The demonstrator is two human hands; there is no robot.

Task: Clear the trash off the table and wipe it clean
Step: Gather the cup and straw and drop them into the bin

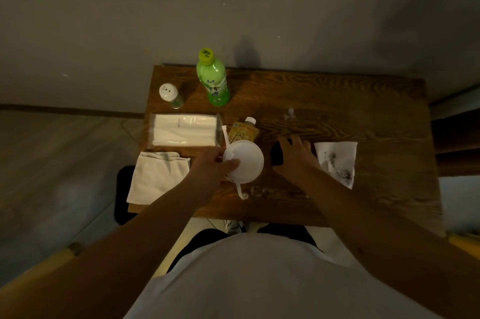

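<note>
On the dark wooden table (337,90) stands a white lidded cup (246,161) with a straw (225,137). My left hand (210,165) grips the cup from its left side, thumb on the lid. My right hand (296,156) lies over a dark object (275,155) just right of the cup, fingers curled round it. A soiled white napkin (337,160) lies right of that hand. A yellow drink pouch (244,130) with a white cap sits behind the cup. A folded white cloth (158,175) lies at the table's near left corner.
A green tea bottle (213,79) and a small white-capped shaker (171,95) stand at the back left. A pack of white tissues (184,129) lies left of the pouch. Small clear wrapper scraps (289,113) and a white plastic piece (241,192) lie on the wood. A wall rises behind the table.
</note>
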